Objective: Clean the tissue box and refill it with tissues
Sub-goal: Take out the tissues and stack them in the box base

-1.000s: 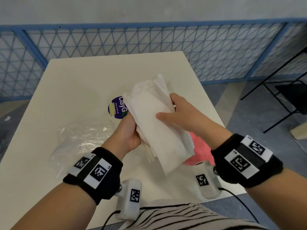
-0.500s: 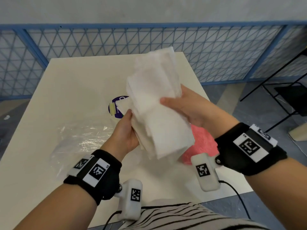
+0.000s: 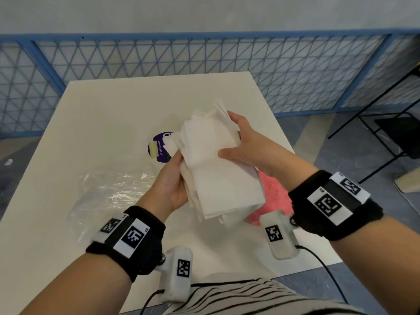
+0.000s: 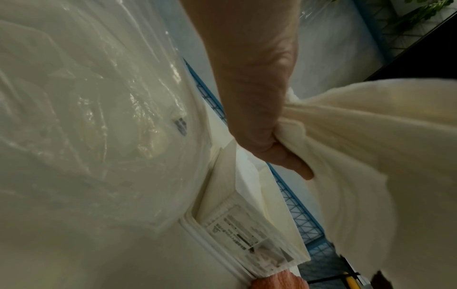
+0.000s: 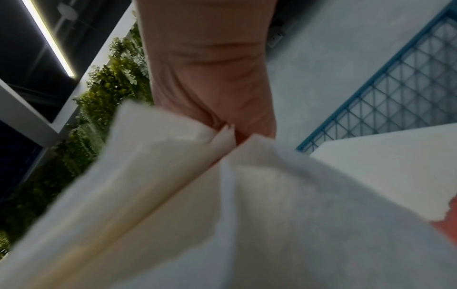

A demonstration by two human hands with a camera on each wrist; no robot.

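Note:
Both hands hold a thick stack of white tissues (image 3: 218, 173) in the air above the white table (image 3: 113, 110). My left hand (image 3: 175, 180) grips the stack's near left side from below, its thumb pressed into the tissues (image 4: 371, 136). My right hand (image 3: 245, 144) clasps the far right edge, thumb on top and fingers behind. In the left wrist view a white box-like item with a printed label (image 4: 247, 234) lies on the table under the stack. The right wrist view is filled by the tissues (image 5: 222, 215).
A crumpled clear plastic wrapper (image 3: 109, 196) lies left of my hands. A round purple label (image 3: 159, 146) shows just beyond the left hand. A pink cloth (image 3: 275, 196) lies under the stack at the right. A blue mesh fence (image 3: 204, 55) stands behind the table.
The tissue stack was lifted and tilted more upright, then came back down a little. Both hands kept hold, and the right hand shifted toward the far end.

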